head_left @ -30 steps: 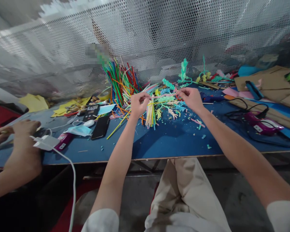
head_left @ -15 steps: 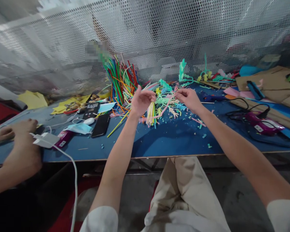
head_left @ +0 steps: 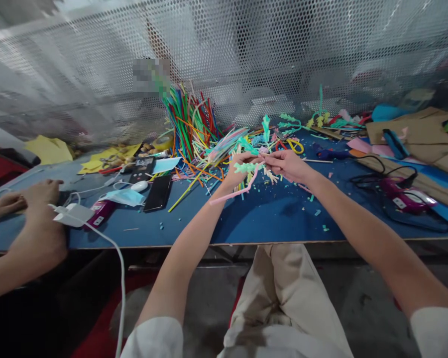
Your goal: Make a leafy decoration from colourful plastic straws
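Over the table (head_left: 269, 226), the two hands meet close together. The right hand (head_left: 289, 166) pinches the pink stem (head_left: 229, 196) near its upper end, and the stem bends down across the left forearm. The left hand (head_left: 236, 171) has its fingers curled beside the green sprig (head_left: 246, 168), but I cannot tell which piece it grips. Behind stand the coloured stems (head_left: 186, 129); the phone (head_left: 158, 193) lies to the left.
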`<state>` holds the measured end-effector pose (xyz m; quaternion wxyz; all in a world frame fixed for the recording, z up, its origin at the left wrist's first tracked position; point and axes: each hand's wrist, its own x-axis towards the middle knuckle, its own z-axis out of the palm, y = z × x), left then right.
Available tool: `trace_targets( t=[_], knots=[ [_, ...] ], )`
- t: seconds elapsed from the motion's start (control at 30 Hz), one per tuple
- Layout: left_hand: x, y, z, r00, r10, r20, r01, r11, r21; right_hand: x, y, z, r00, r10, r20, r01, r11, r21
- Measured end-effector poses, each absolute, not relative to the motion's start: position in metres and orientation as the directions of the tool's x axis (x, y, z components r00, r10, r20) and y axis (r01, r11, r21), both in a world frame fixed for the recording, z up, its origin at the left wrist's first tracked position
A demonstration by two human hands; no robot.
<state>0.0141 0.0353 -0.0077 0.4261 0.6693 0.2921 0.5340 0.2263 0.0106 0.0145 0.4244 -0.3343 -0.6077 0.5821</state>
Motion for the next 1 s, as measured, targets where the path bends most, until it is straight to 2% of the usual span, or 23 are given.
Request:
trace_targets(
  t=[0.1,0.2,0.3,0.37,0.43,0.5,0.6,0.67,0.83,1.0],
  knots=[
    [0.017,0.038,-0.013,0.24,0.867,0.438,-0.034,-0.443,0.896,0.228,0.013,0.01,-0.328,0.932,0.156,0.075,0.191,-0.979],
    [0.017,0.038,-0.014,0.188,0.893,0.41,0.006,-0.418,0.908,0.231,0.015,0.006,-0.193,0.913,0.359,0.278,0.402,-0.873],
    [0.016,0.036,-0.014,0.157,0.884,0.441,0.056,-0.454,0.889,0.233,0.014,0.004,-0.26,0.746,0.613,0.428,0.658,-0.619],
    [0.016,0.035,-0.014,0.165,0.858,0.486,0.133,-0.508,0.851,0.233,0.013,0.003,-0.379,0.622,0.685,0.455,0.77,-0.447],
    [0.015,0.034,-0.016,0.171,0.828,0.535,0.229,-0.561,0.796,0.231,0.015,0.001,-0.424,0.542,0.726,0.454,0.82,-0.347],
    [0.016,0.035,-0.018,0.173,0.812,0.558,0.279,-0.584,0.763,0.23,0.019,-0.002,-0.383,0.514,0.768,0.465,0.825,-0.321],
    [0.018,0.035,-0.018,0.157,0.825,0.543,0.26,-0.565,0.783,0.229,0.025,-0.007,-0.263,0.537,0.801,0.476,0.795,-0.377],
    [0.02,0.035,-0.016,0.141,0.831,0.538,0.227,-0.556,0.8,0.23,0.028,-0.009,-0.165,0.59,0.79,0.448,0.759,-0.473],
    [0.023,0.031,-0.009,0.132,0.821,0.555,0.121,-0.569,0.813,0.226,0.028,-0.012,-0.008,0.801,0.599,0.218,0.586,-0.781],
    [0.022,0.031,-0.007,0.122,0.806,0.579,0.142,-0.591,0.794,0.219,0.027,-0.015,0.005,0.883,0.469,0.019,0.469,-0.883]
  ],
)
